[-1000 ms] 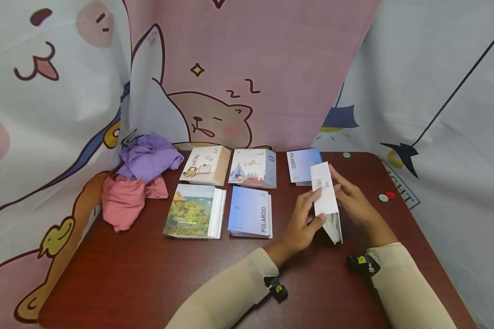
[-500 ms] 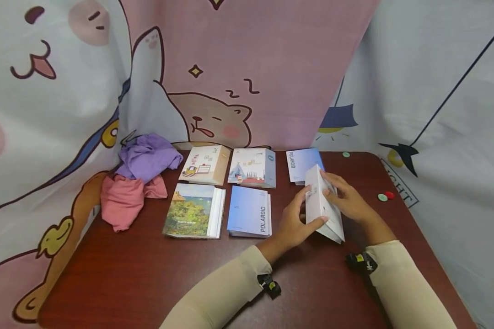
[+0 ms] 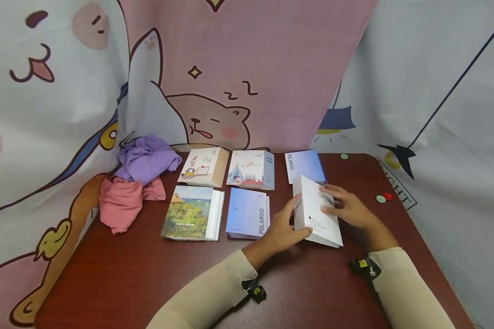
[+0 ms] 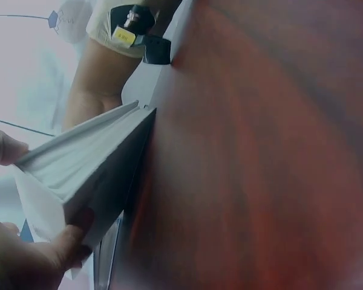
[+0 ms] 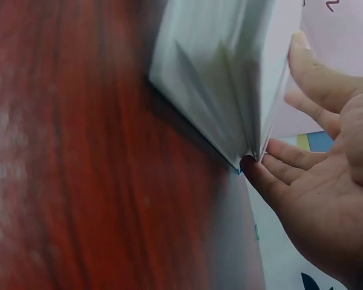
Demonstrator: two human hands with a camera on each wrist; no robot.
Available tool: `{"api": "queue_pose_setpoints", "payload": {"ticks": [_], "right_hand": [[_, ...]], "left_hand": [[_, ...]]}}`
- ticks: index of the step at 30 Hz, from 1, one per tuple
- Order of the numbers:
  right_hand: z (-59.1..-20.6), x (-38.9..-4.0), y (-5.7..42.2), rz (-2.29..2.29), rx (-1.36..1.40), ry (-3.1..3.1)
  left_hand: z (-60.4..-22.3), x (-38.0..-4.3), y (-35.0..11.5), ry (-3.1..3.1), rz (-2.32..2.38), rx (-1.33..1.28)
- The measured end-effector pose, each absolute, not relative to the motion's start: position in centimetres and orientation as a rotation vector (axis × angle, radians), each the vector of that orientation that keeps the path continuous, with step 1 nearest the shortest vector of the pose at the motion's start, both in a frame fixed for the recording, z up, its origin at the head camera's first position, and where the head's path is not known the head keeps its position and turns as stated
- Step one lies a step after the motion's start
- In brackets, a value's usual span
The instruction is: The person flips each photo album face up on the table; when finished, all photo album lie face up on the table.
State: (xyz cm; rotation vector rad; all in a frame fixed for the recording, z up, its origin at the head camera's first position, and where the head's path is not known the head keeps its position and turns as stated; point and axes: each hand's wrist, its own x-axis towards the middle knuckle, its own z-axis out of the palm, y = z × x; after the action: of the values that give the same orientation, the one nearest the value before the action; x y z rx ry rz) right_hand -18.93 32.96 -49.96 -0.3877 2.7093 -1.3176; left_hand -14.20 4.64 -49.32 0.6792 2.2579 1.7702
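A white photo album stands tilted over the right part of the table, its spine to the left and its cover raised. My left hand grips the spine side, with the thumb near the front end. On the opposite side, my right hand holds the album's open edge, thumb on the cover and other fingertips by the page edges. In the right wrist view the pages fan apart slightly. The left wrist view shows the dark lower cover close to the table. Behind it lies a blue Polaroid album, partly hidden.
Left of my hands lie another blue Polaroid album, a landscape photo album and two illustrated albums. Purple cloth and pink cloth are heaped at the left. Small green and red discs sit near the right edge.
The white album has turned from spine-up to leaning over, its cover now facing up, and has shifted left and nearer. Both hands have moved with it; the right thumb now rests on the cover.
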Motion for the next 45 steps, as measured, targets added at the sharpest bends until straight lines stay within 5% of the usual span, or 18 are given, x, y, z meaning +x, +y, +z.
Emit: {"api": "queue_pose_setpoints", "payload": {"ticks": [45], "right_hand": [[-52.5, -18.2, 32.9, -1.159, -0.33, 2.774]], "left_hand": [[-50.9, -13.9, 3.5, 2.441, 1.419, 0.696]]}}
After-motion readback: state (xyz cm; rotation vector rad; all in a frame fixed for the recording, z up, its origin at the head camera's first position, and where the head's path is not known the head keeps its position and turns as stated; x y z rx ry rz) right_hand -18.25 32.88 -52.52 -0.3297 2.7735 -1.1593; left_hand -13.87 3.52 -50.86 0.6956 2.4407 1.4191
